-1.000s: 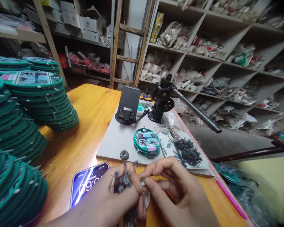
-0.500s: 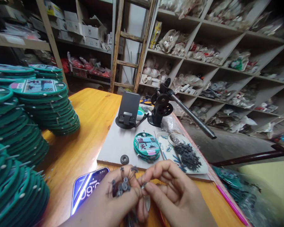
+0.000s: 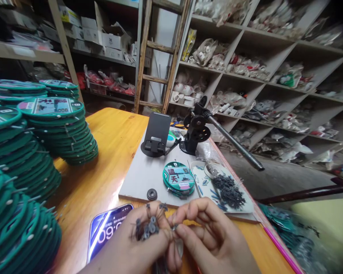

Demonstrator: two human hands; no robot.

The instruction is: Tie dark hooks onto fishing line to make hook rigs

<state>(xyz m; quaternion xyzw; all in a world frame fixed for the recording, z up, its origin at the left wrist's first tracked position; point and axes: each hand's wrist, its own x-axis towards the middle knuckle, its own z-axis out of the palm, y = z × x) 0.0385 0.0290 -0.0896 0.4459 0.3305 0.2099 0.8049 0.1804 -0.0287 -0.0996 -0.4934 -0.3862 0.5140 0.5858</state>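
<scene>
My left hand [image 3: 144, 249] is closed around a bunch of small grey pieces [image 3: 150, 227] with round, ring-like ends; several stick out between the fingers and others hang below the palm. My right hand [image 3: 209, 234] pinches a tiny dark piece [image 3: 174, 227] between thumb and index finger, right against the left fingertips. Its exact shape is too small to tell. Just beyond the hands, a round green line winder [image 3: 178, 177] with a printed label lies on the pale board [image 3: 137, 173]. A dark grey ring [image 3: 152, 194] sits near the board's front edge.
Stacks of green winders [image 3: 71, 140] rise at the left. A lit phone [image 3: 95, 232] lies beside my left wrist. On the board are a black phone stand [image 3: 157, 133], a black geared device with a rod [image 3: 198, 129], and a white tray [image 3: 247, 207] holding dark small parts.
The view has shifted slightly, so everything sits a little lower and further right. Both hands keep nearly the same pose and grip.
</scene>
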